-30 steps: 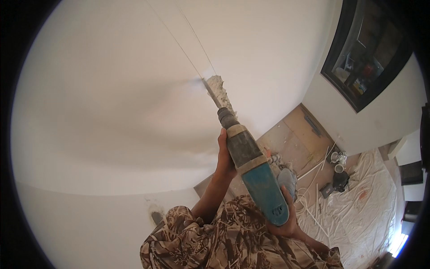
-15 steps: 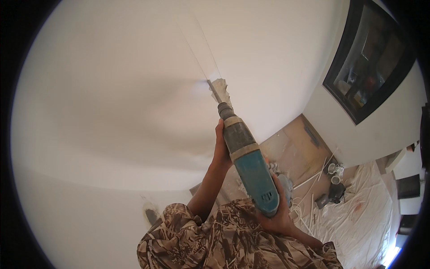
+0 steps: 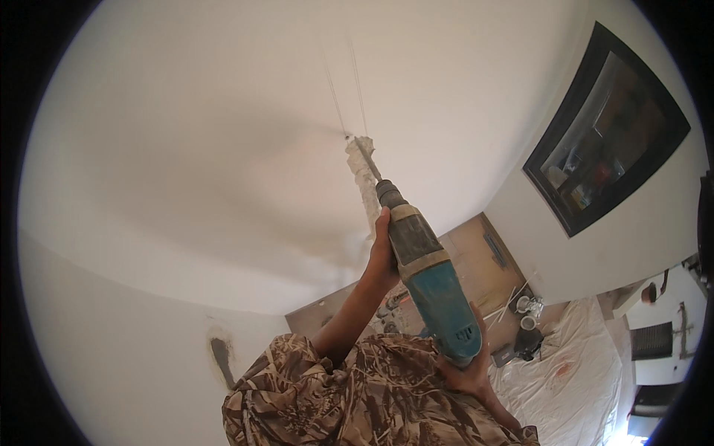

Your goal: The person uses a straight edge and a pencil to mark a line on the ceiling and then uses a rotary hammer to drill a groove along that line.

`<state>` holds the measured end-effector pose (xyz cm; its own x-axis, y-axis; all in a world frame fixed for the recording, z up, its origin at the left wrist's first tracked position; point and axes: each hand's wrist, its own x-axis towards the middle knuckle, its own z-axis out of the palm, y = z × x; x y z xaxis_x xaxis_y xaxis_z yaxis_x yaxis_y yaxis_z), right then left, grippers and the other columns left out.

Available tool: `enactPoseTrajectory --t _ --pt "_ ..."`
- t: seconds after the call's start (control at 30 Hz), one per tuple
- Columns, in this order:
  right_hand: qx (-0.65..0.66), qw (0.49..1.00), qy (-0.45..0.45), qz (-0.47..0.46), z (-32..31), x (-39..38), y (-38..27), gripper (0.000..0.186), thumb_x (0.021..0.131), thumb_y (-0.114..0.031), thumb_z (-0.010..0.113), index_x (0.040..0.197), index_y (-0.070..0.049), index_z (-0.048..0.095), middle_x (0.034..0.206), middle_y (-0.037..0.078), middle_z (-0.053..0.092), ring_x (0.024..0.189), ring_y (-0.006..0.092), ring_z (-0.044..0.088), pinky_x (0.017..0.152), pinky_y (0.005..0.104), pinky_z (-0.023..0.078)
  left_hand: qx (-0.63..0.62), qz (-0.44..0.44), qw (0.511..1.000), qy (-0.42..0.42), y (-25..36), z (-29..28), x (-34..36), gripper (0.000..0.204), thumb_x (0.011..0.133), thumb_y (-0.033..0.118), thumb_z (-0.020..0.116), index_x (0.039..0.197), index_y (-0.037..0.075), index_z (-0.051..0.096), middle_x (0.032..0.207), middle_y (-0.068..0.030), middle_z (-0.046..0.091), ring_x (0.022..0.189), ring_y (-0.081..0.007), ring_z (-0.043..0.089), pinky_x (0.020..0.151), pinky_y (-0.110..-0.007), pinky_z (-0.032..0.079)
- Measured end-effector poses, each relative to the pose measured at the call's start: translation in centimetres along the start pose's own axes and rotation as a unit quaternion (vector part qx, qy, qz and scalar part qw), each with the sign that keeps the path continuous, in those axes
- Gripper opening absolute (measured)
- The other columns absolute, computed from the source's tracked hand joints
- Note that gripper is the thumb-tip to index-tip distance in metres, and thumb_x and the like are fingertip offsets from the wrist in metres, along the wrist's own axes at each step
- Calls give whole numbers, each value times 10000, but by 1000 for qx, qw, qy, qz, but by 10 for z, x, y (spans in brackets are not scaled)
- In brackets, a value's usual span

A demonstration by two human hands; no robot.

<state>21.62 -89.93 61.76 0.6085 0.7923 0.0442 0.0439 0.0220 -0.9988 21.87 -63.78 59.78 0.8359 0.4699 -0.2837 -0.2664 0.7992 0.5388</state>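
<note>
A dusty teal and dark grey rotary hammer (image 3: pixel 439 297) slants up toward a white wall (image 3: pixel 223 134). My left hand (image 3: pixel 383 256) wraps round its front housing, just behind the chuck. At the rear end, my right hand (image 3: pixel 472 368) grips the tool; its fingers are partly hidden behind the body. The chisel bit (image 3: pixel 368 160) reaches into the top of a rough, chipped channel (image 3: pixel 362 175) in the wall. Two thin parallel lines run up the wall above this channel.
A dark-framed window (image 3: pixel 613 134) is set in the wall to the right. Below lie a crumpled plastic sheet (image 3: pixel 565 372), metal cans (image 3: pixel 528 312) and a black object (image 3: pixel 528 342). At lower left, another wall has a dark hole (image 3: pixel 222 357).
The view has shifted, and the rotary hammer appears lower and further right. Its bit tip now sits within the channel's top instead of at the channel's left edge. Both hands keep their hold.
</note>
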Motion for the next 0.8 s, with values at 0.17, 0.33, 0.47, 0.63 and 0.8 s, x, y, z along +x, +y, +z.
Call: enactPoseTrajectory --t 0.17,0.33,0.47,0.63,0.8 --pt "-32 999 -6 -19 6 16 -45 925 718 -1 644 1488 49 134 1328 237 472 1213 287 530 1013 396 426 3 3 1000 -4 15 13 2 596 936 646 428 1145 98 535 985 -86 618 919 -217 641 836 -392 553" --pt "-81 995 -24 -50 -4 25 -75 948 691 28 635 1492 41 128 1298 225 495 1203 277 536 994 380 439 20 -5 1000 -23 24 19 1 685 889 670 509 1229 75 502 1088 -106 606 1016 -211 629 892 -348 532" --pt "-108 994 -14 -30 -11 30 -98 950 682 30 639 1495 32 147 1274 196 513 1154 262 554 970 364 453 19 26 999 -35 33 41 1 695 872 672 536 1226 75 501 1083 -90 607 993 -185 634 871 -313 534" --pt "-122 990 19 63 -63 56 -102 814 698 41 636 1435 11 291 1171 158 573 1005 223 596 872 354 495 -8 55 998 -39 29 61 34 701 863 658 566 1239 71 490 1122 -99 589 1040 -204 610 922 -337 508" --pt "-5 996 25 80 -70 70 -103 632 739 72 618 1324 14 384 1046 145 621 933 202 614 804 343 514 -40 40 996 -70 16 59 50 656 896 611 553 1267 75 470 1158 -115 567 1081 -234 592 966 -369 494"
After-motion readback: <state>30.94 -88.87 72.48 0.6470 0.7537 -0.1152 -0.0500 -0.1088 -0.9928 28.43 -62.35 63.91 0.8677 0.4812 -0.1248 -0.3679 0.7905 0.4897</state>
